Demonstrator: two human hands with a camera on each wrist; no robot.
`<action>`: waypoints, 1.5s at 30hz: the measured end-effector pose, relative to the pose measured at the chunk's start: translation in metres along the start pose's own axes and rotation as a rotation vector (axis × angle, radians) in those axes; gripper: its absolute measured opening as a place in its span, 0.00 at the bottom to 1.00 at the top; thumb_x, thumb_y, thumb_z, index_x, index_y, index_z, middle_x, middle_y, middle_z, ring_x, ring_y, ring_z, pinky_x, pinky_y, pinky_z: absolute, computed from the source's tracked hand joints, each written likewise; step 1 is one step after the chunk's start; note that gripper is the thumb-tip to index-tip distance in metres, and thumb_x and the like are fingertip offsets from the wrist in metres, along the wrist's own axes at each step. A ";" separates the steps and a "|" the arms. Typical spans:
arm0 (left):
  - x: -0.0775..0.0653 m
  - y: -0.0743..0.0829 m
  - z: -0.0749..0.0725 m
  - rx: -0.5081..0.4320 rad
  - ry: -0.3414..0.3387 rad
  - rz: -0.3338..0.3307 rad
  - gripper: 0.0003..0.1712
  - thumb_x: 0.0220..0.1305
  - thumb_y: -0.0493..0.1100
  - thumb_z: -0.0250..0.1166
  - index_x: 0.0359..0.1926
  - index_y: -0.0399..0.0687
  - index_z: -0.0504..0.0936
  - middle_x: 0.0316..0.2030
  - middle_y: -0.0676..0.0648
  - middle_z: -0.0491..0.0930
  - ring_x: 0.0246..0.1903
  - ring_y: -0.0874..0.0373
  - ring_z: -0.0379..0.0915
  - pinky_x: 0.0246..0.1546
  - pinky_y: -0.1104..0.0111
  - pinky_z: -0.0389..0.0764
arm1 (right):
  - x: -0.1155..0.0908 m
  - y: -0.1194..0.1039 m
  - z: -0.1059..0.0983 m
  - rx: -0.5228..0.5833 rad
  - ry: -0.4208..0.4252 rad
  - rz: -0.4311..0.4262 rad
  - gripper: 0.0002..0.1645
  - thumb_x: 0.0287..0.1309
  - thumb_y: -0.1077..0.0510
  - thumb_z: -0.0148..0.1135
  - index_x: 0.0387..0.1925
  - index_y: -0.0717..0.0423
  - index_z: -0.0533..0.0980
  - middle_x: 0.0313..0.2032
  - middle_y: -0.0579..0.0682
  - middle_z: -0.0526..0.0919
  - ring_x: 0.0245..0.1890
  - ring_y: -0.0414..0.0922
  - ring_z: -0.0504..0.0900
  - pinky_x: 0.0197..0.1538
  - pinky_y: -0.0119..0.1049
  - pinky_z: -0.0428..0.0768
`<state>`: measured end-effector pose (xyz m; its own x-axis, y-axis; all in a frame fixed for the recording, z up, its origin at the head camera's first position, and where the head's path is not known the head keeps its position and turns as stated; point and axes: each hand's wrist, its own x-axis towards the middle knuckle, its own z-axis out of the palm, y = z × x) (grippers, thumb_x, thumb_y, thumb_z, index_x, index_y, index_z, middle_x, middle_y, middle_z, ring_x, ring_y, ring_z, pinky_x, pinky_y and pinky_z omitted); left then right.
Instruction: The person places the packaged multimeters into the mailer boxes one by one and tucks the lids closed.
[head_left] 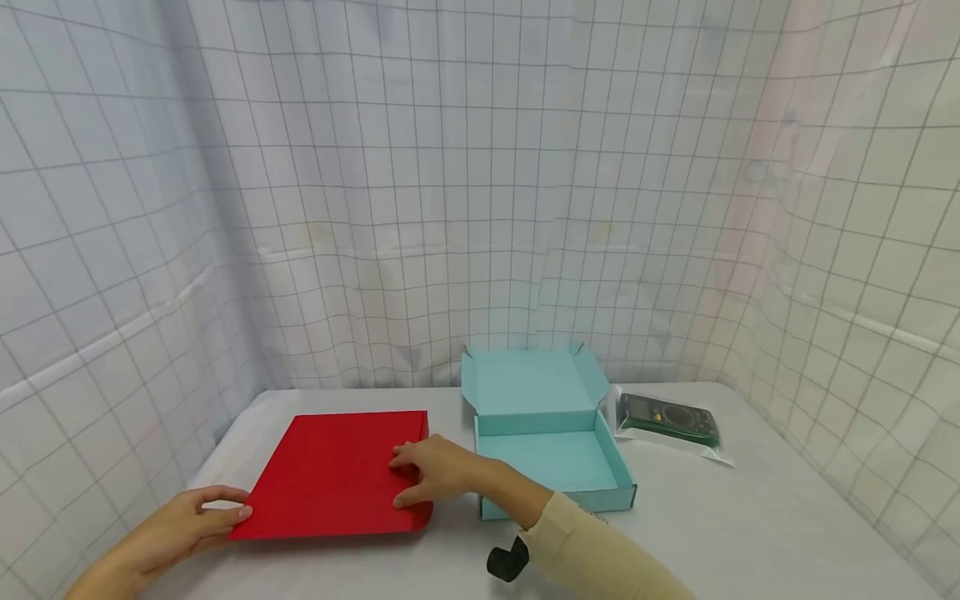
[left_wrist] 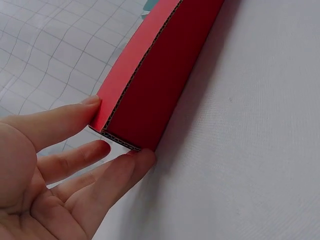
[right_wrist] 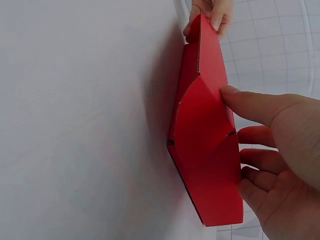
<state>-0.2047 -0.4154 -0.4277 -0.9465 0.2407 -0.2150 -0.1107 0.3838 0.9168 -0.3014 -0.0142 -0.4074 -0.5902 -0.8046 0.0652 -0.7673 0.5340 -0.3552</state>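
My box (head_left: 337, 475): solid red, tan corrugated cut edges (left_wrist: 121, 141). Second box (head_left: 547, 450): pale teal. Bagged meter (head_left: 667, 419): dark face, green side. My sleeve (head_left: 600, 546): cream. Counter (head_left: 712, 517): white. Curtain (head_left: 480, 192): white, grey grid.

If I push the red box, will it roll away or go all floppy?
It probably won't roll: the red box is wide and flat-sided. It looks fairly stiff and light for its size, since its edges show corrugated cardboard. Its rounded flap might bend, being just a thin-looking sheet.
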 end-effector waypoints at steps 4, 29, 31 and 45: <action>0.000 0.000 0.000 0.009 -0.014 0.022 0.29 0.79 0.44 0.58 0.65 0.21 0.67 0.50 0.44 0.80 0.51 0.50 0.79 0.50 0.66 0.84 | 0.000 -0.001 0.002 0.006 -0.004 0.000 0.38 0.58 0.46 0.77 0.68 0.49 0.77 0.70 0.44 0.73 0.70 0.44 0.69 0.51 0.24 0.79; 0.015 0.044 0.033 0.632 0.379 0.443 0.32 0.65 0.48 0.74 0.64 0.36 0.77 0.57 0.36 0.79 0.55 0.36 0.77 0.45 0.56 0.87 | -0.021 0.000 -0.008 0.052 0.125 0.032 0.32 0.61 0.48 0.75 0.64 0.55 0.80 0.53 0.42 0.86 0.50 0.40 0.82 0.45 0.25 0.80; 0.021 0.046 0.038 0.672 0.378 0.522 0.31 0.62 0.47 0.76 0.62 0.37 0.79 0.57 0.39 0.80 0.55 0.38 0.76 0.48 0.57 0.86 | -0.026 0.000 -0.007 0.071 0.145 0.047 0.32 0.60 0.47 0.75 0.62 0.56 0.81 0.51 0.44 0.87 0.46 0.40 0.84 0.43 0.25 0.80; 0.037 0.042 0.051 0.779 0.304 0.522 0.25 0.60 0.52 0.78 0.55 0.48 0.86 0.57 0.48 0.82 0.59 0.40 0.76 0.56 0.41 0.78 | -0.060 -0.020 0.014 0.336 0.150 0.292 0.30 0.54 0.52 0.78 0.56 0.62 0.83 0.42 0.48 0.87 0.35 0.40 0.82 0.39 0.34 0.85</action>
<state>-0.2284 -0.3448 -0.4142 -0.8695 0.3491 0.3494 0.4704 0.8009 0.3706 -0.2475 0.0201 -0.4175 -0.8180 -0.5735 0.0431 -0.4547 0.5989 -0.6592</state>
